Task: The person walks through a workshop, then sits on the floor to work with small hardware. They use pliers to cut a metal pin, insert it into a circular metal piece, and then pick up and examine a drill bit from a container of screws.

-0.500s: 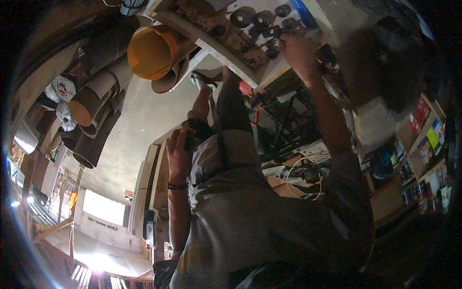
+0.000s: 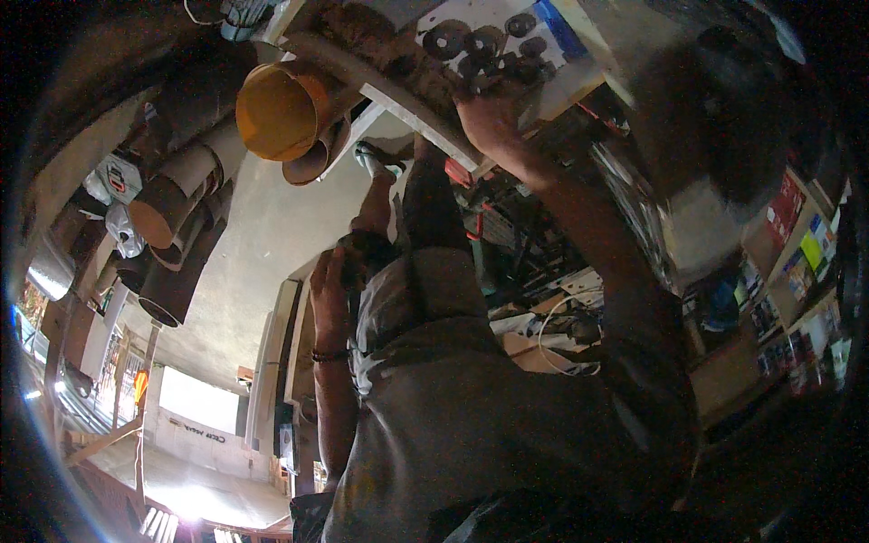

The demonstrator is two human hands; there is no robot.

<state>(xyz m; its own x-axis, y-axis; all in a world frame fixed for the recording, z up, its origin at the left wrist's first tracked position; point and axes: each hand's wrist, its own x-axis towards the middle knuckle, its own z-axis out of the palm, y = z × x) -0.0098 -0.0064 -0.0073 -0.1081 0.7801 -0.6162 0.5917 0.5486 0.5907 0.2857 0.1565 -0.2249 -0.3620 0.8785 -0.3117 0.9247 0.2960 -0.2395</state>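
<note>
Down beside my left thigh, my left hand (image 2: 328, 279) is closed around a dark, rounded object (image 2: 364, 252) whose kind I cannot make out. My right hand (image 2: 489, 122) reaches over the workbench (image 2: 425, 113), at the near edge of a group of dark round ring-like parts. Its fingers merge with the shadow, so what they touch or hold is hidden. One of the larger rings (image 2: 445, 40) lies farther left, and another round part (image 2: 520, 24) lies beyond, near a blue strip (image 2: 559, 27). These parts rest on a pale sheet (image 2: 498, 11).
A large yellow-lined tube (image 2: 282, 110) and a smaller tube (image 2: 306, 167) jut out left of the bench. Several brown pipes (image 2: 161, 213) are stacked farther left. Below the bench are dark tools and a white cable (image 2: 543, 335). Shelves (image 2: 787, 317) stand at right.
My right hand has moved left and nearer across the bench, from the right side of the round parts to their near edge. My left hand stays by my thigh with the dark object.
</note>
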